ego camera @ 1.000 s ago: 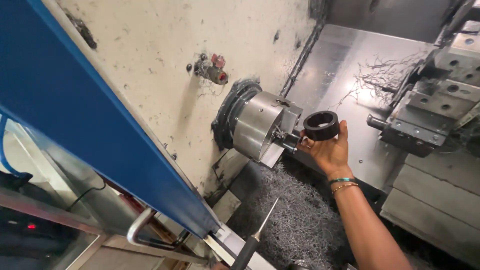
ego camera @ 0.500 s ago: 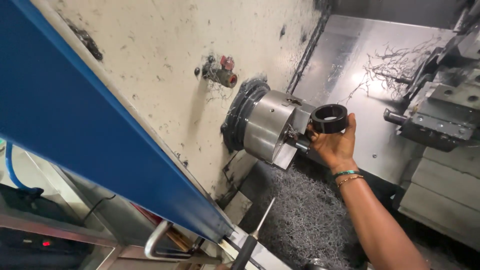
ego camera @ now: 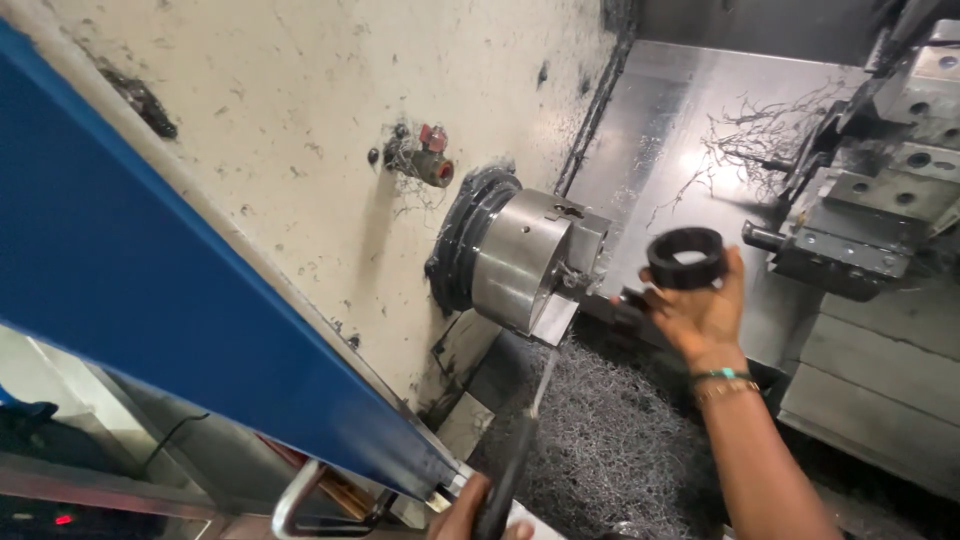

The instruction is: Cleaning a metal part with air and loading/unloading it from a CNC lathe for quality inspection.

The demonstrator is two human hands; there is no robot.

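The right hand (ego camera: 700,315) grasps a black metal ring (ego camera: 686,257) just beside the lathe chuck (ego camera: 530,260); the left hand (ego camera: 470,510) clenches a dark-handled tool (ego camera: 510,465).

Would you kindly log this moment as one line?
right hand: holds black metal ring beside silver lathe chuck | left hand: grips black-handled tool | below: grey metal swarf

My right arm reaches forward and up across the view, forearm bare, wrist bent back a little, with two thin bands around the wrist. My right hand (ego camera: 700,305) is turned palm away from me, fingers curled and raised, the fingertips pinched closed on what they hold. My left hand (ego camera: 470,515) sits low at the bottom edge, only partly in view, fingers wrapped in a closed fist-like grip.
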